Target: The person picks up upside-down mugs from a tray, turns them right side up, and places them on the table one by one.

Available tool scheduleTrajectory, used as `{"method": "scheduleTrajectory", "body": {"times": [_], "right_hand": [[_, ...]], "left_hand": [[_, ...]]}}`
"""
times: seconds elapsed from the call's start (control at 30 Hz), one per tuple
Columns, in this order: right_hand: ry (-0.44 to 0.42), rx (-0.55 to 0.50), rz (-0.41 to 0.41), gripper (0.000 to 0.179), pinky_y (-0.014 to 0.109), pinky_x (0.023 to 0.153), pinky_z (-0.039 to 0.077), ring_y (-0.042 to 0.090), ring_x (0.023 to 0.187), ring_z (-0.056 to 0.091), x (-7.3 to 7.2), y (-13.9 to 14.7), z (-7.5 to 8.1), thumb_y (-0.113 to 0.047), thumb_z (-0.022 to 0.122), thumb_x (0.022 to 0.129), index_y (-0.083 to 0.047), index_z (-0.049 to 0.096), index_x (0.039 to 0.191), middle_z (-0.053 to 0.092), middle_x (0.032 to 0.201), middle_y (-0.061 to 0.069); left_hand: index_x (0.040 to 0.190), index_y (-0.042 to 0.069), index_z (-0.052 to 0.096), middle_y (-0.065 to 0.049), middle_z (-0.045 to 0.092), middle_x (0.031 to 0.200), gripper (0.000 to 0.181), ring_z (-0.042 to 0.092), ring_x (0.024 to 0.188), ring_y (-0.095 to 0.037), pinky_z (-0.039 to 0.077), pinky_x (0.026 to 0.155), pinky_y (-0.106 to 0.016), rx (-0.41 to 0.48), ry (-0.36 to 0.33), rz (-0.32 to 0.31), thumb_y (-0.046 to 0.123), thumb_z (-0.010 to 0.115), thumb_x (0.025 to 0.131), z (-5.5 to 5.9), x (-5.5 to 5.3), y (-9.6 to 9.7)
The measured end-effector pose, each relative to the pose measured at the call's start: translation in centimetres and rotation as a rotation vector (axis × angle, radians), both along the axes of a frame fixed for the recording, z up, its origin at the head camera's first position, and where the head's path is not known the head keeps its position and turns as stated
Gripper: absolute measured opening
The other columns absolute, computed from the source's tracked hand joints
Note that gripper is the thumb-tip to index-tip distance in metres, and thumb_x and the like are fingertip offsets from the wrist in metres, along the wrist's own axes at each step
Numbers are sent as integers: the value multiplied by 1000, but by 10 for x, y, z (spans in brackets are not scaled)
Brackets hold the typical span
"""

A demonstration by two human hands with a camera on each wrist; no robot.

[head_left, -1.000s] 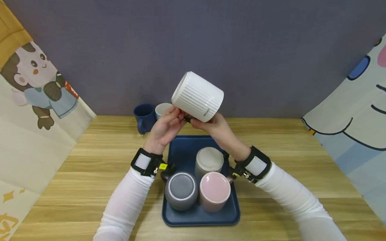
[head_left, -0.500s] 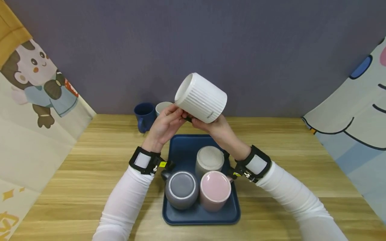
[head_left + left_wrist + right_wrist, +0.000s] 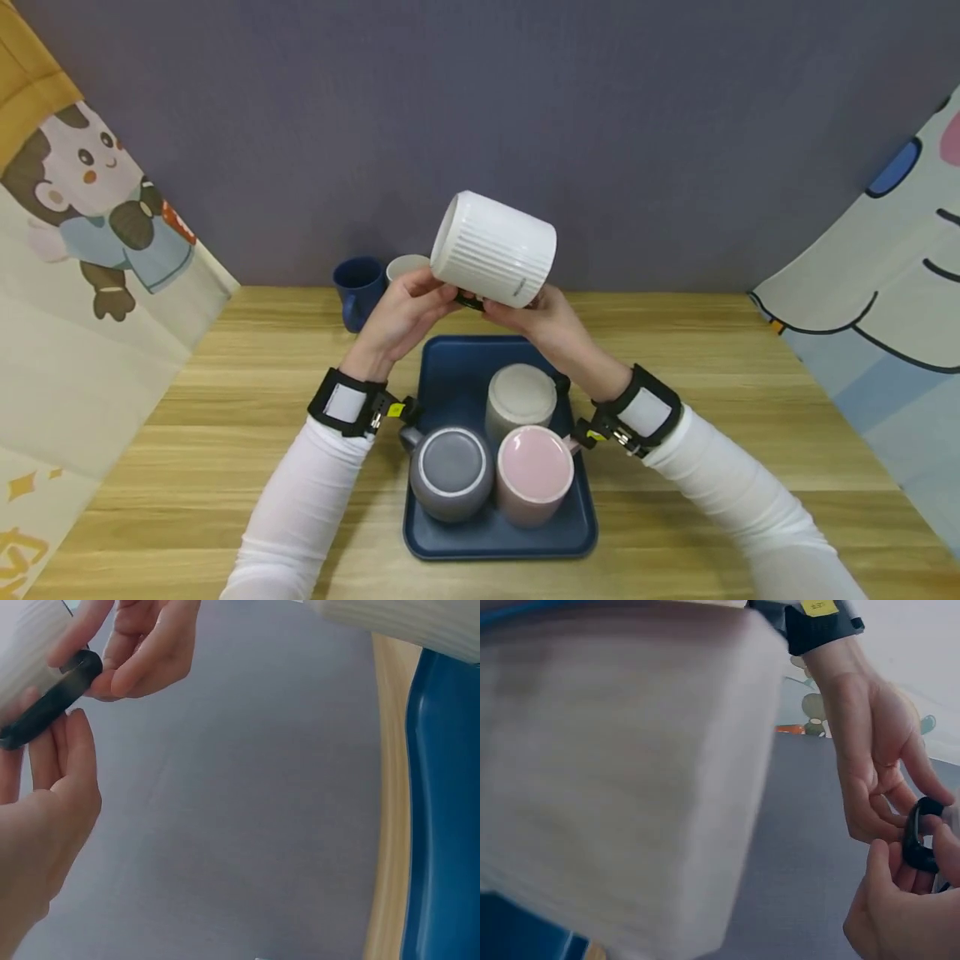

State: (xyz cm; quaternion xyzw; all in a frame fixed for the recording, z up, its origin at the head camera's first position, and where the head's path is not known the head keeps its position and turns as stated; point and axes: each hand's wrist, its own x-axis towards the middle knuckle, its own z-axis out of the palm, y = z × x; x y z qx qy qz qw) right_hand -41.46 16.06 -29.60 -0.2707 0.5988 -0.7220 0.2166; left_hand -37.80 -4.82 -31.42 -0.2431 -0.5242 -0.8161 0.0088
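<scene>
A white ribbed mug (image 3: 495, 248) with a black handle (image 3: 49, 709) is held above the far part of the tray. It lies tilted nearly on its side, its mouth to the left and its base to the right. My left hand (image 3: 401, 312) grips it from below near the rim, thumb and fingers by one end of the handle. From the base side my right hand (image 3: 551, 329) holds the mug, its fingers at the handle (image 3: 915, 840) and under the body. The mug's body hides part of the right fingers in the head view.
Below, a blue tray (image 3: 453, 375) carries three upside-down mugs: off-white (image 3: 522, 396), grey (image 3: 452, 473) and pink (image 3: 535, 475). A dark blue mug (image 3: 360, 287) and a pale cup (image 3: 405, 265) stand upright at the back left, near the grey wall (image 3: 675, 150).
The white mug has dipped slightly and turned nearer to level, after a small shift right and back left. My left wrist has moved a little left and its fingers have shifted at the rim.
</scene>
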Motion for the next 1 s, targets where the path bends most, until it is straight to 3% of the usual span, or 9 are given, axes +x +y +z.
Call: {"method": "scheduleTrajectory", "body": {"times": [0.2,0.37,0.63,0.77,1.0], "right_hand": [[-51,33,58,41,35,100,45,12,111,58,-5,3,3,2,51,95,5,42,135,56,124,7],[-37,18,42,41,29,96,48,13,112,58,-7,4,6,0,51,95,4,44,135,58,123,6],[-88,-7,-31,31,39,101,44,10,102,63,-7,4,7,-1,53,95,5,51,125,65,104,0],[-82,3,-39,32,40,102,42,9,101,63,-7,4,8,-2,54,95,6,50,126,66,102,-1],[-91,-13,-55,21,31,93,50,11,99,63,-7,3,10,0,55,93,-1,58,114,65,99,0]], "left_hand": [[106,14,70,-2,69,101,36,61,98,-16,49,90,-30,-40,3,28,-9,43,96,-2,-1,-2],[108,13,70,-3,69,105,35,62,103,-17,48,95,-33,-43,15,42,-7,44,96,-5,-4,0],[103,17,72,-1,68,104,37,60,104,-15,47,93,-29,-88,-6,106,-8,45,95,-5,-4,5],[101,18,73,1,68,106,38,59,104,-13,47,92,-27,-95,-19,134,-8,46,95,-4,-3,6],[100,20,73,3,68,107,39,59,106,-12,47,93,-26,-107,-34,183,-8,47,94,-4,-2,6]]}}
